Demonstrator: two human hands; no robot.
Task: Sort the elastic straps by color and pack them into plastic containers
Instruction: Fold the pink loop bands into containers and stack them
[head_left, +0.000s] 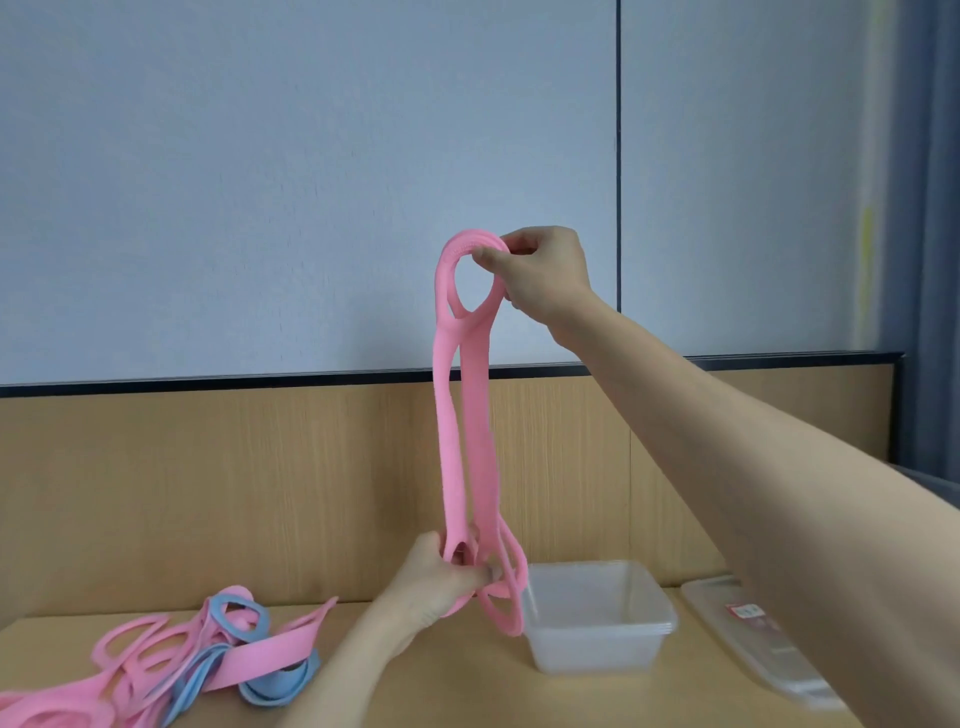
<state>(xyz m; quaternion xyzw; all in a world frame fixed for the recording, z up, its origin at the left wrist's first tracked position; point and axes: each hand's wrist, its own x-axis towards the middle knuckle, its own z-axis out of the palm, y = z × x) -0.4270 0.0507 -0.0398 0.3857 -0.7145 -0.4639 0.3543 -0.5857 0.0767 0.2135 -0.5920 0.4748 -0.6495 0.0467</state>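
Note:
A bunch of pink elastic straps (465, 431) hangs stretched upright in the air. My right hand (540, 275) pinches their upper ring-shaped ends, raised high in front of the wall. My left hand (441, 577) grips their lower loops just above the table. Right of my left hand stands a clear plastic container (597, 623), open, with nothing visible inside. A tangled pile of pink and blue straps (171, 660) lies on the table at the lower left.
A clear container lid (753, 639) with a red label lies flat to the right of the container. The wooden table (467, 691) butts against a wooden back panel (260, 493) under a grey wall. A blue curtain (930, 234) hangs at the far right.

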